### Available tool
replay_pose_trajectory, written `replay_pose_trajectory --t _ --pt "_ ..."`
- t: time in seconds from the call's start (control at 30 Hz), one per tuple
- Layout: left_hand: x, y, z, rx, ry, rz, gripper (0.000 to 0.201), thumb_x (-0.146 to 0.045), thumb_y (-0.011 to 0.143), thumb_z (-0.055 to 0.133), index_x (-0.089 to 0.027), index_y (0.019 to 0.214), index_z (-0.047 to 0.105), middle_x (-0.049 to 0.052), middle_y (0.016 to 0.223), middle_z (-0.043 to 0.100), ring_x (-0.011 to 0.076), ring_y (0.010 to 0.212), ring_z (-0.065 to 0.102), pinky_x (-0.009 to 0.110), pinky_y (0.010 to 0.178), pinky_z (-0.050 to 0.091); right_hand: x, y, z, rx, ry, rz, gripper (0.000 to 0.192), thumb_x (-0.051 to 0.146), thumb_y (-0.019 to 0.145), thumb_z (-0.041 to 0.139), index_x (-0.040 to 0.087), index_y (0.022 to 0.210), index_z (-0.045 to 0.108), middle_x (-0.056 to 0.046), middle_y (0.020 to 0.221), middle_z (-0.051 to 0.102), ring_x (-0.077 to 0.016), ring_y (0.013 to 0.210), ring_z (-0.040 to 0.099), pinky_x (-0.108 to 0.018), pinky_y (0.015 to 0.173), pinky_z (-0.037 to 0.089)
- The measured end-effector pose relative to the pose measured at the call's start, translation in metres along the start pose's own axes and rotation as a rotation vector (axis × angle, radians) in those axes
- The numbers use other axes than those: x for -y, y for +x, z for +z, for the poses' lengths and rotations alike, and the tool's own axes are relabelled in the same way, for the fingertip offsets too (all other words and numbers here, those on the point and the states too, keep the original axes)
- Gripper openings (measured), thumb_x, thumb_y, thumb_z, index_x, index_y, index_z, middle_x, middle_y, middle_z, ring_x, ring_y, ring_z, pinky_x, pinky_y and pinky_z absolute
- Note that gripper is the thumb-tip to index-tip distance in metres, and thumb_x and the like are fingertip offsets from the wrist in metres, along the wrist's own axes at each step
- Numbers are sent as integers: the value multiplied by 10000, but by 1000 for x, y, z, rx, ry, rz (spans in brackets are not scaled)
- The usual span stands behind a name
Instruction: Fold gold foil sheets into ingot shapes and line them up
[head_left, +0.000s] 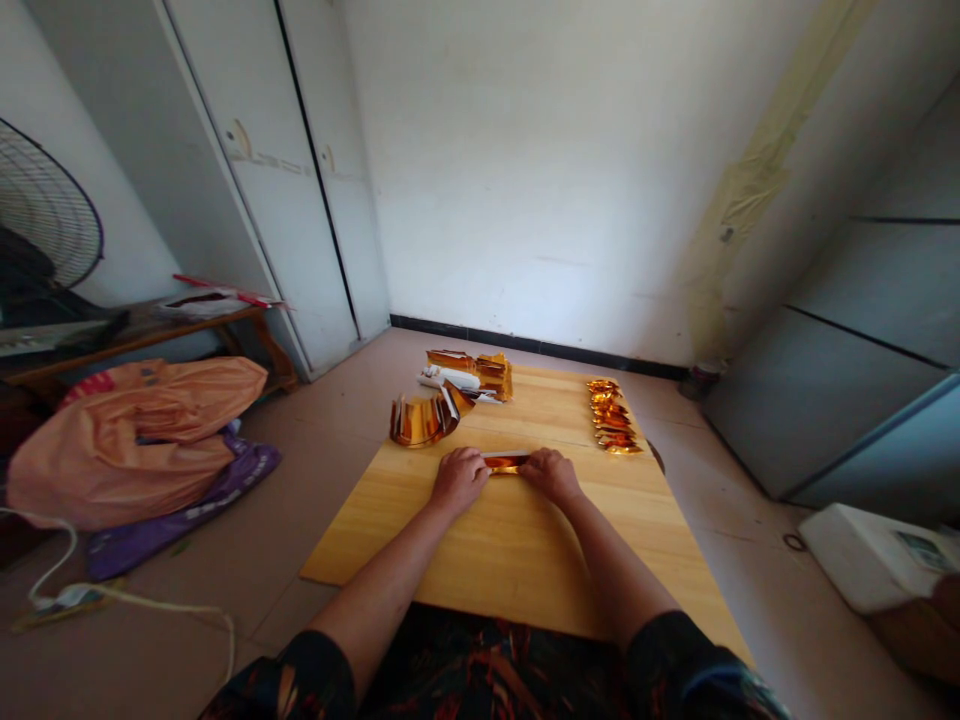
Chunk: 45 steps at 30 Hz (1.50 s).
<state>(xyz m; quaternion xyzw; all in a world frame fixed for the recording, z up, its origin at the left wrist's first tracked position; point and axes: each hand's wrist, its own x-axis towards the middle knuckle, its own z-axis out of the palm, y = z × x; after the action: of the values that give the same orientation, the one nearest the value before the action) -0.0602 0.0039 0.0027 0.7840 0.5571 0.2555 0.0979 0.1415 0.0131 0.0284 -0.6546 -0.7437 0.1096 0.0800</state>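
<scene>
A sheet of gold foil paper (507, 463), rolled or folded into a narrow strip with a pale edge along its far side, lies across the wooden table (517, 550). My left hand (459, 478) grips its left end, and my right hand (552, 474) grips its right end. Both hands have curled fingers, with the fingertips partly hidden. Just beyond my left hand is a curved stack of gold paper (420, 418). Behind that lie more gold sheets (495, 373) and a white packet (450, 378). A row of folded gold foil pieces (613, 418) sits at the far right.
Left of the table, an orange bag (142, 440) and a purple bag (187, 510) lie near a white cable (172, 606). A fan (45, 215) stands by a low wooden bench (150, 335). Grey cabinets (255, 180) stand behind; a white box (877, 555) is at right.
</scene>
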Motion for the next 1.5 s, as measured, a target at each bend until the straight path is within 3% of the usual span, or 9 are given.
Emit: replay_pose_trajectory --t 0.27,0.6,1.2,1.3,1.4,1.5 --pt "-11 0 -5 52 138 -41 161 -209 858 467 -194 846 627 66 994 613 206 978 517 338 835 384 9 8 -5 61 -129 25 282 438 835 539 237 964 690 -71 1010 689 -207 931 614 -265 727 401" --pt "-12 4 -3 97 219 -68 194 -256 867 468 -183 931 637 94 1046 587 237 1020 481 373 851 368 17 11 -14 131 -121 63 282 441 818 552 243 954 699 -74 1012 697 -220 935 630 -283 732 421" --pt "-18 3 1 68 291 -101 168 -218 833 485 -175 895 634 105 1000 574 259 1011 467 384 816 364 17 20 -13 175 -98 85 288 423 785 570 225 947 703 -82 996 700 -221 924 639 -268 702 432" --pt "-20 1 0 5 319 -108 141 -228 834 515 -192 930 611 93 1029 566 254 1013 456 385 808 349 17 22 -14 190 -71 91 257 412 762 610 240 933 696 -65 979 699 -212 920 636 -256 690 429" --pt "-19 -1 0 -54 334 -37 139 -227 865 504 -225 970 595 80 1066 555 242 1018 443 385 813 330 18 19 -12 143 -72 129 286 424 778 607 221 972 664 -77 1000 685 -209 917 633 -255 687 431" --pt "-17 -1 2 -10 336 125 149 -227 904 465 -227 928 611 65 979 579 226 966 460 371 793 332 19 11 -4 25 -98 121 286 397 837 553 189 1024 612 -88 1019 657 -188 888 633 -238 665 428"
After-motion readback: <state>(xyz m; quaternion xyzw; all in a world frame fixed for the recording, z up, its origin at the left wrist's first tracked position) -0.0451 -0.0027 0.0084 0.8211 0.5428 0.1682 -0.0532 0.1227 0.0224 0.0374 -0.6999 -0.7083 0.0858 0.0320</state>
